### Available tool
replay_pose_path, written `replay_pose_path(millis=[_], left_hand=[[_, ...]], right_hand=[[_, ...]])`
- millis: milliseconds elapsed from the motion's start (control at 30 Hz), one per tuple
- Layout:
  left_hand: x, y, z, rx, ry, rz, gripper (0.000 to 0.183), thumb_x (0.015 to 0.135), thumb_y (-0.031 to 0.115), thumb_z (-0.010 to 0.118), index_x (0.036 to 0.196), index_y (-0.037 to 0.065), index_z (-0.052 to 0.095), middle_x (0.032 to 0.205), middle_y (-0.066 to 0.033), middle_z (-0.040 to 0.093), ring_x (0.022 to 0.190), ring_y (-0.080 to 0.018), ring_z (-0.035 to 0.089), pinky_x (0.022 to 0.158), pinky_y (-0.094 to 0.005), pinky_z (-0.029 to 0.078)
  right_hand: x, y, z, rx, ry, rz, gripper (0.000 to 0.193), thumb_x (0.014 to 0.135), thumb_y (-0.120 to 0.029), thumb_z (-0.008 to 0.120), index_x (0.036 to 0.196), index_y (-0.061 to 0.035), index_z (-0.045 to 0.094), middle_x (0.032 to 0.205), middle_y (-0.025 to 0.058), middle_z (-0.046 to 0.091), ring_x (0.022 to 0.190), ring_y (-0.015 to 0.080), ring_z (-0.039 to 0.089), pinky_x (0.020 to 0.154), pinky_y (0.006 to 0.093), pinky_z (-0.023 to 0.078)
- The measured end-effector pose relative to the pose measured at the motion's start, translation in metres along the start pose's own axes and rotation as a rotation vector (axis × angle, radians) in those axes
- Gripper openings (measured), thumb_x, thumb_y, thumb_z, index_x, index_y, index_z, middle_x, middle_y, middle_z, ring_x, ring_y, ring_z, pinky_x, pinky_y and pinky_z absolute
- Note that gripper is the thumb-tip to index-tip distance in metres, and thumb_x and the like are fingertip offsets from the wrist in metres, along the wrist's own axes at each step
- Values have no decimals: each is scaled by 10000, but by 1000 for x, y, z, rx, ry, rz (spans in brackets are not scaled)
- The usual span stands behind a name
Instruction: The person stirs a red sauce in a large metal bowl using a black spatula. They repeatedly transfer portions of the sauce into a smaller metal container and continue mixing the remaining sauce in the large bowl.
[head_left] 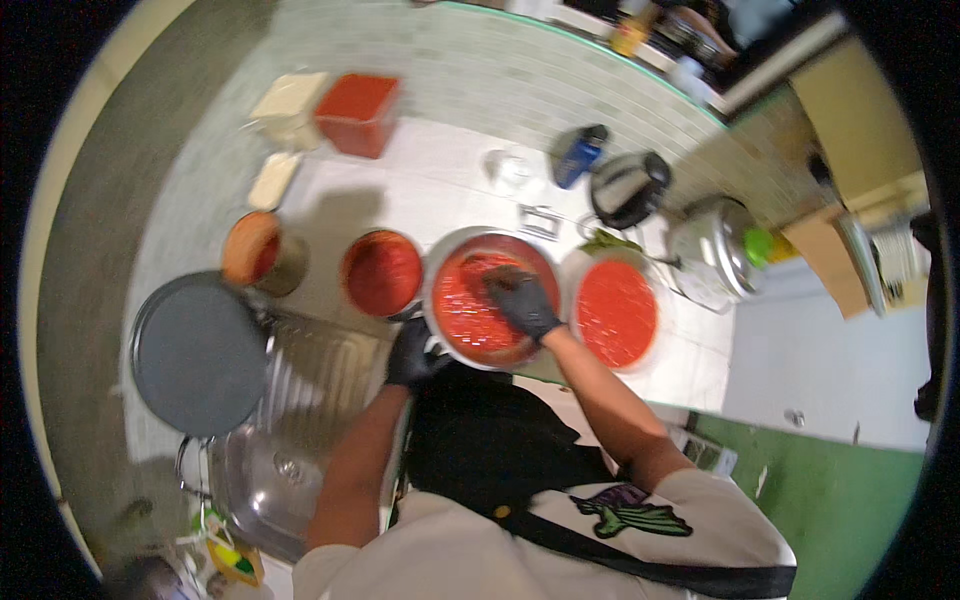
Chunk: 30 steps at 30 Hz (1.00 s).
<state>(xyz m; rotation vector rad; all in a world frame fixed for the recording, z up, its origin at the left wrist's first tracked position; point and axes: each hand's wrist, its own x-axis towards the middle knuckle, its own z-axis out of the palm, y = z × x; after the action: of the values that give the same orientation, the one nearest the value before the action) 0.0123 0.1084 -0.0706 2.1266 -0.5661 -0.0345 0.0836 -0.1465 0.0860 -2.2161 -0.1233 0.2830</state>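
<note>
A large metal pot (430,300) of glossy red sauce (475,310) stands in front of me at the counter's near edge. My left hand (412,355), in a black glove, is closed at the pot's left side, around its handle (437,348). Over the sauce, my black-gloved right hand (525,303) reaches in from the lower right. Its fingertips are down at the red surface, smeared and partly hidden, so their grip does not show. Right of the pot is a wide container of red sauce (616,313); on its left stands a smaller pot of red sauce (382,273).
A sauce-stained container (262,255), a round dark lid (200,353) and a metal sink (270,480) lie to the left. Farther back are a red-filled tub (358,112), a pale tub (290,108), a blue bottle (580,157), an electric kettle (630,190) and a silver cooker (712,250).
</note>
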Motion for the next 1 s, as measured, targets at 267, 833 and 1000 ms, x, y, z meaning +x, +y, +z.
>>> replay_pose_path(millis=[267, 833, 1000], left_hand=[[3, 1, -8, 10, 0, -107, 827, 706, 445, 817, 1363, 23, 544, 1403, -220, 544, 1337, -409, 473, 1137, -504, 362], [14, 18, -8, -39, -50, -244, 747, 723, 436, 803, 1318, 45, 578, 1346, -209, 591, 1294, -409, 504, 1100, -497, 392], [14, 17, -3, -43, -46, -246, 679, 750, 424, 779, 1285, 46, 600, 1312, -208, 610, 1264, -409, 525, 1077, -501, 406]], right_hand=[[93, -94, 104, -278, -140, -453, 366, 854, -221, 676, 1169, -35, 688, 1203, 183, 683, 1138, 349, 644, 981, 466, 506], [136, -70, 181, -544, -111, -102, 483, 844, -143, 626, 1316, -42, 615, 1318, 241, 629, 1185, 340, 651, 985, 444, 539], [139, -67, 170, -521, -333, -92, 361, 886, -160, 605, 1227, -79, 693, 1235, 205, 686, 1142, 329, 674, 960, 443, 555]])
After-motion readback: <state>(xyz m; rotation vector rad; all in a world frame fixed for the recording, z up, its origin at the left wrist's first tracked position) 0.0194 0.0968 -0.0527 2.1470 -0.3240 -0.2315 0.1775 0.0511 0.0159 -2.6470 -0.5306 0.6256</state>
